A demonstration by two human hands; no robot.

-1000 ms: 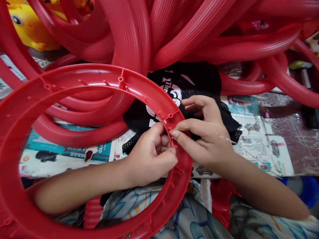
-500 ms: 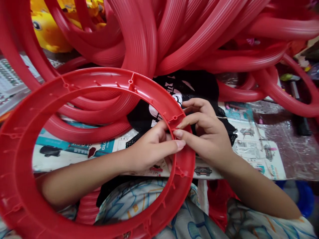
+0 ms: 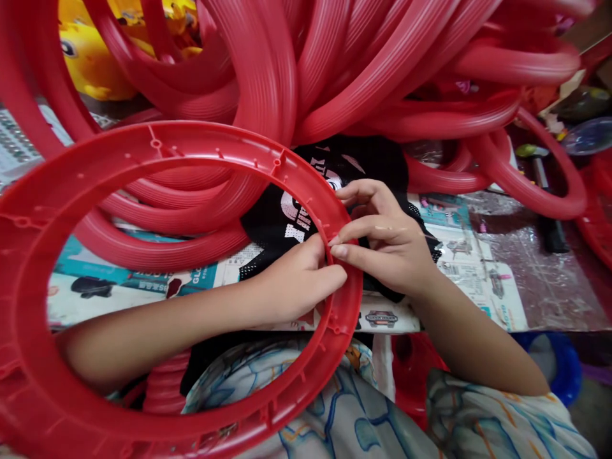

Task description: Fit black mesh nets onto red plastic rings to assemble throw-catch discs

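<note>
So there's a big red plastic ring (image 3: 157, 150) held flat-ish across the lap, filling most of the left and middle of the view, with its open underside facing up so you can see the little ribs and screw posts along the channel. The left hand (image 3: 299, 284) comes through the middle of the ring from about 8 o'clock, and its thumb and fingers are pinched shut on the ring's inner edge at roughly the 3 o'clock spot on the hoop. The right hand (image 3: 387, 245) comes in from 4 o'clock on the outside of the ring and is closed on the same bit of rim, its fingertips (image 3: 337, 250) pressed right up against the left thumb, so both hands are gripping the ring at one point. Can't tell if there's anything tiny between the fingers, it's too small to make out. Right behind the hands, toward 12 o'clock, lies a black mesh shirt (image 3: 306, 210) with white print, resting on printed paper sheets (image 3: 478, 268) that cover the table. Above that, across the whole top of the view, is a heap of red hoops (image 3: 363, 70), all tangled over each other. A yellow toy (image 3: 90, 67) peeks out at 11 o'clock behind them, and a hammer (image 3: 542, 191) lies out at 2 o'clock near the pile's edge.
</note>
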